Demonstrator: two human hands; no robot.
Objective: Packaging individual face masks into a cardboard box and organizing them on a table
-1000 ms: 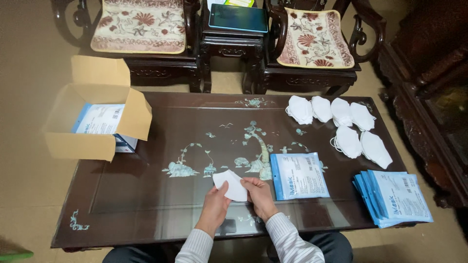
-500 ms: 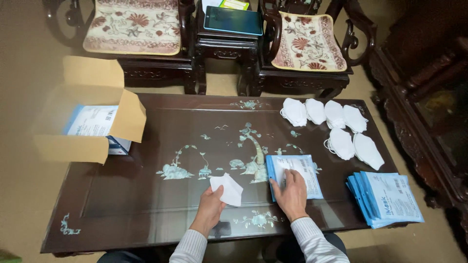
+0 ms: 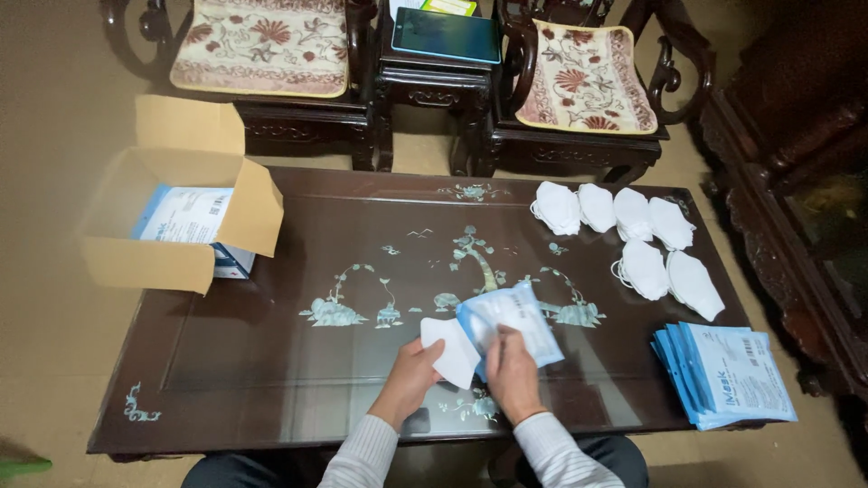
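Observation:
My left hand (image 3: 411,375) holds a folded white face mask (image 3: 448,351) just above the dark glass-topped table (image 3: 271,361). My right hand (image 3: 509,375) grips a blue and white flat pouch (image 3: 511,318), lifted off the table and tilted, its lower edge against the mask. Both hands are near the table's front edge, close together.
Several loose white masks (image 3: 624,237) lie at the back right. A stack of blue pouches (image 3: 728,375) sits at the front right. An open cardboard box (image 3: 176,221) with packets inside overhangs the left end. Carved chairs (image 3: 262,54) and a small stand with a tablet (image 3: 445,36) are behind.
My right hand moved from the mask to the pouch on its right, picked it up and brought it back beside the mask. My left hand has kept hold of the mask.

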